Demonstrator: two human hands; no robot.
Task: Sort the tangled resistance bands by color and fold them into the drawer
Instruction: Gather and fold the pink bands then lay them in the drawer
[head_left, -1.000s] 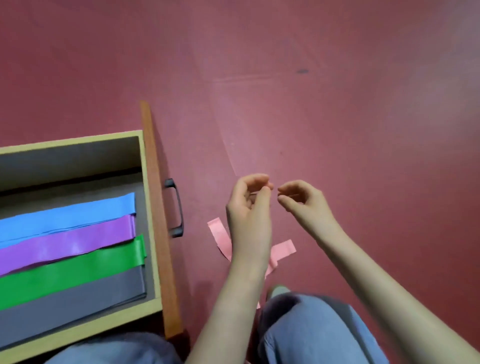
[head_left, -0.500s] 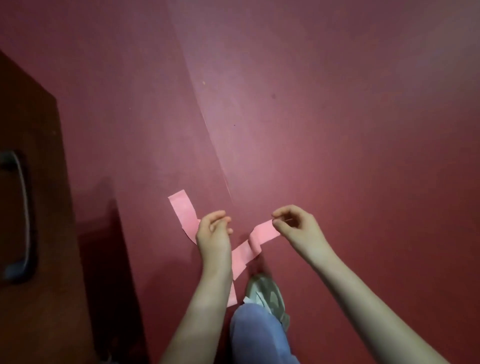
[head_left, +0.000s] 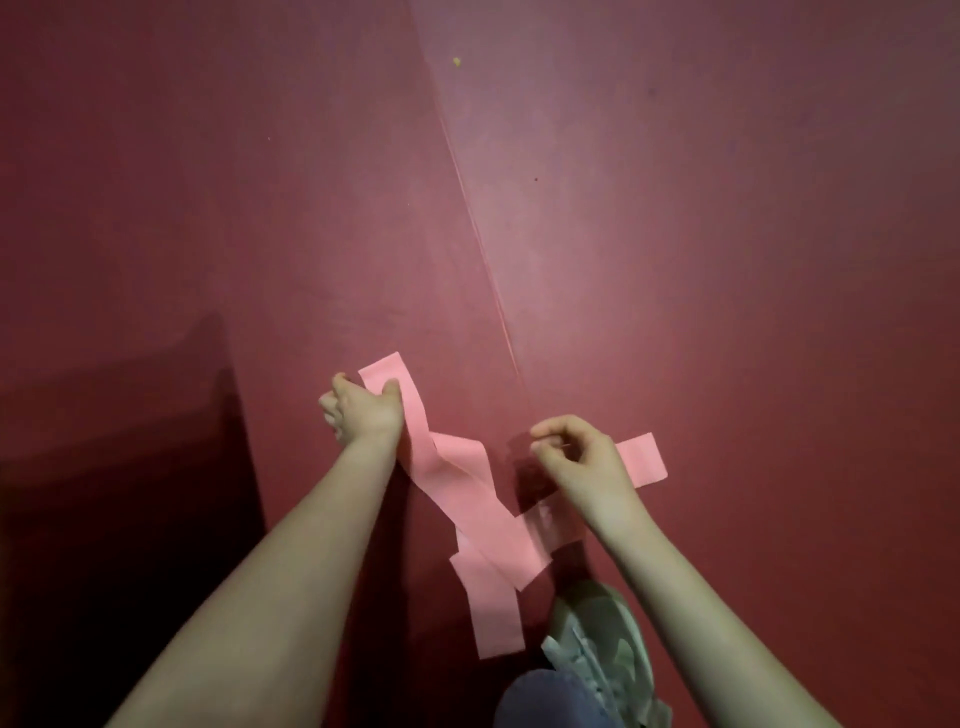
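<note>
A pink resistance band (head_left: 470, 499) lies on the red floor, its strips crossing over each other in an X shape. My left hand (head_left: 363, 413) grips the band's upper left end, thumb on top of the strip. My right hand (head_left: 576, 465) is closed over the right strip, fingers pinched, and the band's right end (head_left: 641, 462) sticks out beyond it. The band's lower end (head_left: 493, 618) lies flat near my shoe. The drawer is out of view.
A grey shoe (head_left: 597, 639) and a jeans-clad knee (head_left: 545, 696) are at the bottom, right beside the band. A dark shadowed shape (head_left: 104, 493) fills the lower left. A seam (head_left: 478, 223) runs across the red floor above my hands.
The view swung away from the drawer down to the floor. Both hands dropped to the pink band; my left hand moved onto its upper left end and the right hand spread the other strip rightward.
</note>
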